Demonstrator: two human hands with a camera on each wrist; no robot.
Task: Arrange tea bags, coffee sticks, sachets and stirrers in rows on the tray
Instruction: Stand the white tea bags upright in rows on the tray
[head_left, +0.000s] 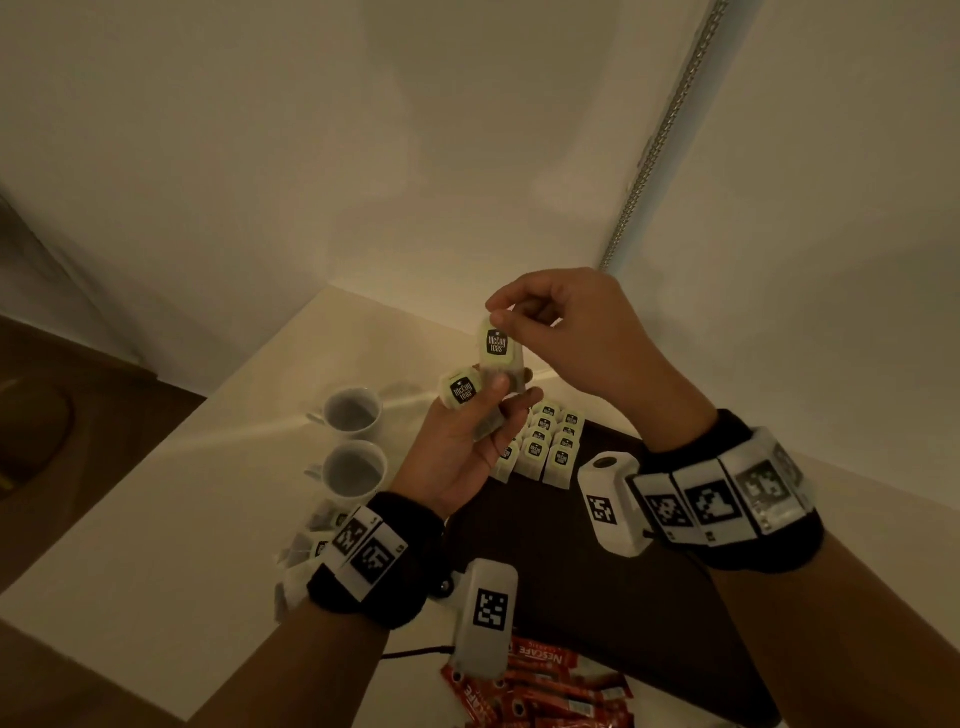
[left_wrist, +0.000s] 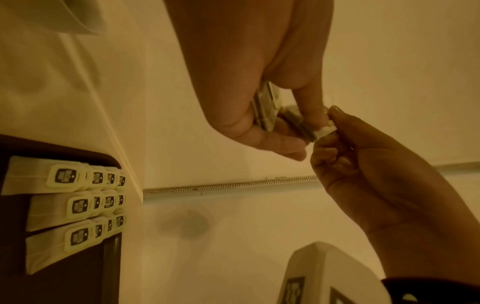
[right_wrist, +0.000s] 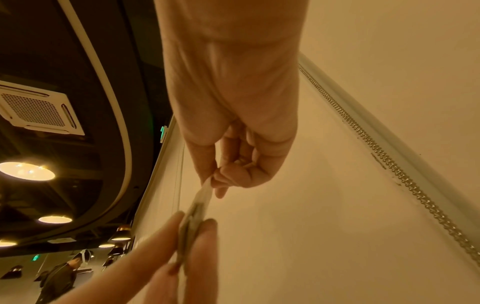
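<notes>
My left hand (head_left: 498, 400) is raised above the table and grips a small bundle of tea bags (head_left: 491, 410), one green tag (head_left: 462, 391) sticking out to the left. My right hand (head_left: 501, 314) pinches the tag of one tea bag (head_left: 496, 344) that stands up out of the bundle. The left wrist view shows the left hand (left_wrist: 291, 127) round the bags (left_wrist: 265, 107) and the right hand (left_wrist: 332, 123) on the tag. Below lies the dark tray (head_left: 571, 561), with three rows of overlapping tea bags (head_left: 548, 441) (left_wrist: 78, 201) at its far end.
Two white cups (head_left: 353, 410) (head_left: 356, 473) stand left of the tray. Loose tea bags (head_left: 311, 545) lie under my left wrist. Red coffee sticks (head_left: 545, 686) are heaped at the tray's near edge. The table sits in a corner between two walls.
</notes>
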